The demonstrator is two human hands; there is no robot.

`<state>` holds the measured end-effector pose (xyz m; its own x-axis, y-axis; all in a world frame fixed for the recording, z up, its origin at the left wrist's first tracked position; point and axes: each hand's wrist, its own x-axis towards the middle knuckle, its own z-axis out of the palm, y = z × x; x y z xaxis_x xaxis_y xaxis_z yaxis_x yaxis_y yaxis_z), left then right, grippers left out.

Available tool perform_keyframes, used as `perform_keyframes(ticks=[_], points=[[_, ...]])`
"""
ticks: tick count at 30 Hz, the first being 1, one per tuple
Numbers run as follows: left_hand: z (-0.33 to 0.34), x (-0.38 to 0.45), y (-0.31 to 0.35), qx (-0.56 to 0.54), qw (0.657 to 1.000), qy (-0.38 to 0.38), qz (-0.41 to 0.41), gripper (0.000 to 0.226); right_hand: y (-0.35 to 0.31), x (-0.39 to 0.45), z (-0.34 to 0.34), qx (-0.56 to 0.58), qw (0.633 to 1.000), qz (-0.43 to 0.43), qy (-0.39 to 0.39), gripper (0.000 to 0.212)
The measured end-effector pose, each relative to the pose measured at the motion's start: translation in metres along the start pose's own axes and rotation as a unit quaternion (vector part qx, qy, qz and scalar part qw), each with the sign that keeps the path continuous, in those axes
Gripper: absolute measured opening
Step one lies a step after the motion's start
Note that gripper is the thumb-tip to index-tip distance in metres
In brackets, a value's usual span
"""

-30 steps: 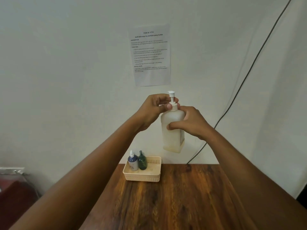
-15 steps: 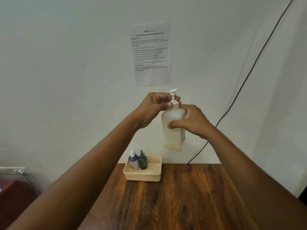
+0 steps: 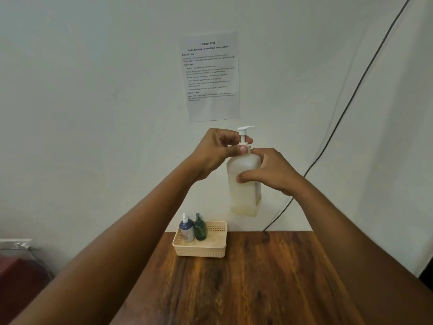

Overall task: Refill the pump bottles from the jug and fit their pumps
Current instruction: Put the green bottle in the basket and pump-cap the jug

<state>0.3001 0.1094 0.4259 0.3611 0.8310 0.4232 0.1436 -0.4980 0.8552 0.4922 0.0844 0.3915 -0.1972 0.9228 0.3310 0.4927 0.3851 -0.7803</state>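
Pump (image 3: 243, 134) collar's pinched in our left hand (image 3: 216, 153), right hand (image 3: 271, 171) gripping the frosted bottle (image 3: 243, 184) midair, so we're screwing it on; next probably twist snug.

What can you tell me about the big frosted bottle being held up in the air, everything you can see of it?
The frosted bottle is a tall, square-shouldered container of translucent whitish plastic, with a yellowish tint near its base. It is held upright in the air above the wooden table, touching nothing below. A white pump stands in its neck, nozzle pointing right. The right hand grips its body; the left hand pinches the pump collar. The wall is behind it.
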Motion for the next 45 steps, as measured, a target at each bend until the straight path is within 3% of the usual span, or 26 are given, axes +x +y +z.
perform_keyframes(ticks=[9,17,23,27,31,35,39,45], points=[[0.025,-0.004,-0.005,0.109,0.982,0.154,-0.009,0.018,-0.002,0.000,0.009,-0.100,0.989,0.005,0.111,0.058],[0.023,-0.006,-0.006,0.089,0.993,0.071,-0.013,0.027,0.011,-0.009,0.013,-0.006,0.997,0.018,0.071,0.058],[0.026,-0.005,-0.013,0.061,0.997,0.039,-0.023,0.022,0.019,-0.009,0.011,-0.011,0.998,0.024,0.057,0.064],[0.021,0.000,-0.016,0.054,0.998,0.024,-0.034,0.024,0.026,-0.010,-0.001,0.045,0.999,0.026,-0.007,0.072],[0.017,0.007,-0.020,0.012,0.998,-0.027,-0.051,0.027,0.035,-0.014,-0.010,0.123,0.990,0.024,-0.067,0.064],[0.017,0.010,-0.025,0.007,0.997,-0.061,-0.056,0.031,0.041,-0.014,-0.007,0.125,0.991,0.029,-0.038,0.064],[0.024,0.011,-0.035,0.004,0.998,-0.018,-0.061,0.034,0.050,-0.011,-0.003,0.094,0.995,0.039,-0.001,0.064],[0.034,0.007,-0.061,0.023,0.996,0.038,-0.078,0.060,0.075,-0.003,0.008,0.055,0.995,0.066,0.058,0.072]])
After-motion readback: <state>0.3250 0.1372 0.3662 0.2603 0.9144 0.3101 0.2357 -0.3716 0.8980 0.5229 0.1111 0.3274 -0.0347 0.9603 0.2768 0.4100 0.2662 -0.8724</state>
